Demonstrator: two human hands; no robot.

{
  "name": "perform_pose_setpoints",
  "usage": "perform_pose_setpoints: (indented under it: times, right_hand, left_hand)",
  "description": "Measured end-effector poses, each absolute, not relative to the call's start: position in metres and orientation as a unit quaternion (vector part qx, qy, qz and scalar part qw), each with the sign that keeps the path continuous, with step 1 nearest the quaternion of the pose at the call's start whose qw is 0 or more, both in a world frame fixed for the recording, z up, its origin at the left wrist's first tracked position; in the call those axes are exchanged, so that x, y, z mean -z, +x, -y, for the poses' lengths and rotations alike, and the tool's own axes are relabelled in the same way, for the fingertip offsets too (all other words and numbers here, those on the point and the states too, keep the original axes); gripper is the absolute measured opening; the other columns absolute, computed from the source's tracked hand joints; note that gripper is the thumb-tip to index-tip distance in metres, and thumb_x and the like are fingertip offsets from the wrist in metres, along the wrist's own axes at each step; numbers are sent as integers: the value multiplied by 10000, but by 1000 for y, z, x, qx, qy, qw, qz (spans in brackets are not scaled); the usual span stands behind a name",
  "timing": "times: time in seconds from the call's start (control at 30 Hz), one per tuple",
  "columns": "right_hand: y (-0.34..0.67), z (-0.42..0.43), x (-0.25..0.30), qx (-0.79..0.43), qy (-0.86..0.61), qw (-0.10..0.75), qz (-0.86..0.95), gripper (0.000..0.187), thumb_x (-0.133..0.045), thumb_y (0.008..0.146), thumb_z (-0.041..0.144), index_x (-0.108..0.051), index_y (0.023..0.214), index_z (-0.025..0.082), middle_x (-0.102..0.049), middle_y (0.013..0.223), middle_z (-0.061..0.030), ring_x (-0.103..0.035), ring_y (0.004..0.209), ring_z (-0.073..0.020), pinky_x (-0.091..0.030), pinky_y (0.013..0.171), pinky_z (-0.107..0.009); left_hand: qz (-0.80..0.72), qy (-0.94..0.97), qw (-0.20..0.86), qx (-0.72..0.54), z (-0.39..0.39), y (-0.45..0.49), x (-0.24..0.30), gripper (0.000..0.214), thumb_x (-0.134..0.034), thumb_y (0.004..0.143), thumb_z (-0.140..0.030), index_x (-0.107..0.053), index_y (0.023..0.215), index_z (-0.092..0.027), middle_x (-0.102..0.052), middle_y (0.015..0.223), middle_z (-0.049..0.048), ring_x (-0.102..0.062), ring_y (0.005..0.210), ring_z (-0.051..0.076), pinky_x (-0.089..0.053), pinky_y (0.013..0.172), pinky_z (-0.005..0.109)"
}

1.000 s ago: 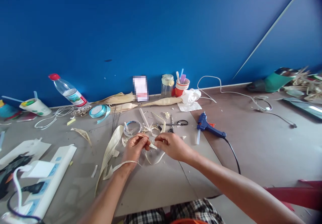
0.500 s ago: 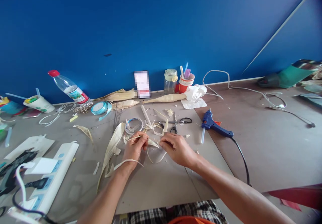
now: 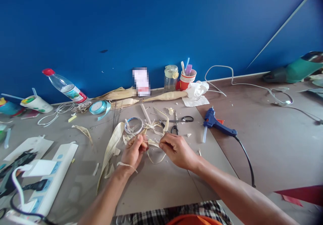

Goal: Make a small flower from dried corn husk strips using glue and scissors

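My left hand (image 3: 133, 152) and my right hand (image 3: 178, 150) meet over the grey table (image 3: 161, 184), both pinched on one thin pale corn-husk strip (image 3: 153, 144) stretched between them. A loop of the strip hangs below my fingers, and another end drapes over my left wrist. A long dried husk (image 3: 111, 148) lies just left of my left hand. Behind my hands lie a wire ring (image 3: 133, 125), loose husk scraps and black scissors (image 3: 180, 120).
A blue glue gun (image 3: 218, 125) with its black cord lies to the right. A white power strip (image 3: 49, 181) sits at the left. Along the blue wall stand a tilted water bottle (image 3: 65, 87), blue ribbon roll (image 3: 98, 107), glass jar (image 3: 171, 77), red paper cup (image 3: 188, 78) and white cable (image 3: 227, 80).
My hands stay pinched on the strip and have shifted slightly apart. The view has drifted a little to the left and down, so the table things sit further right.
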State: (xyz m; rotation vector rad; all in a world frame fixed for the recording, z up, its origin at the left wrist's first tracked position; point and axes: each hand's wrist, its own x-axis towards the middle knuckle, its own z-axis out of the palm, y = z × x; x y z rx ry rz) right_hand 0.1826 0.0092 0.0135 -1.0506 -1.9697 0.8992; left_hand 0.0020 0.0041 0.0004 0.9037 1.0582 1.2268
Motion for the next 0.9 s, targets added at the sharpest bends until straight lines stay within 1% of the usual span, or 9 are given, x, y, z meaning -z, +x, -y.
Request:
perform_pose_setpoints:
  times: [0.1,0.2,0.27,0.4,0.5,0.6,0.7,0.77,0.9]
  right_hand:
    - [181,-8,-14,-373,-408,351,756,148,-494,805,130,-555,685,193,-549,632,8,-525,629,-121,-379,580,-215]
    - [179,-7,-16,-392,-398,340,756,156,-493,807,140,-554,673,189,-547,627,11,-520,612,-114,-378,575,-213]
    - [179,-7,-16,-396,-395,337,757,167,-484,806,132,-551,662,185,-549,632,11,-518,609,-109,-378,580,-212]
    - [180,-8,-15,-397,-403,343,750,157,-487,801,127,-534,660,180,-529,623,20,-508,613,-105,-368,577,-206]
    - [182,-8,-14,-396,-399,352,748,156,-489,804,133,-522,659,180,-519,626,24,-501,620,-103,-365,584,-204]
    - [181,-9,-14,-399,-397,348,750,162,-492,799,128,-519,648,179,-515,623,25,-488,604,-99,-359,579,-204]
    - [180,-9,-15,-404,-395,341,752,179,-484,800,121,-515,632,176,-502,613,27,-469,582,-92,-348,561,-200]
    - [180,-9,-15,-404,-395,341,751,184,-478,803,121,-515,631,174,-496,610,28,-464,580,-90,-345,559,-197]
    - [180,-9,-14,-407,-389,341,753,157,-490,801,132,-531,654,166,-503,617,25,-467,591,-89,-345,570,-198]
  left_hand:
    - [-383,378,665,-518,-1,2,-6,452,-592,752,-447,-459,446,-142,-567,756,29,-403,501,62,-388,566,269]
    - [-322,355,708,-519,0,0,-7,418,-589,767,-411,-453,470,-152,-536,649,1,-339,421,41,-381,526,263]
    - [-300,337,719,-528,-1,-1,-7,362,-581,777,-413,-499,529,-162,-498,599,-17,-376,434,51,-385,524,250]
    - [-359,359,678,-531,-2,1,-7,146,-652,736,-306,-623,744,-163,-599,801,18,-524,603,81,-430,612,236]
    - [-424,388,619,-536,-3,4,-4,113,-669,723,-224,-624,810,-167,-636,838,18,-562,645,88,-451,661,236]
    - [-459,410,581,-532,-3,5,-3,293,-665,734,-244,-570,1007,-199,-650,778,-1,-590,640,105,-464,678,255]
    - [-490,420,553,-528,-3,6,-3,630,-674,730,-281,-366,1278,-240,-652,774,-5,-608,639,126,-469,667,274]
    - [-502,421,537,-532,-3,7,-4,762,-674,729,-307,-244,1355,-245,-639,747,-13,-591,607,119,-457,630,261]
    - [-499,437,545,-512,-3,6,-5,838,-671,739,-320,-165,1399,-219,-556,644,-57,-488,528,81,-385,543,212]
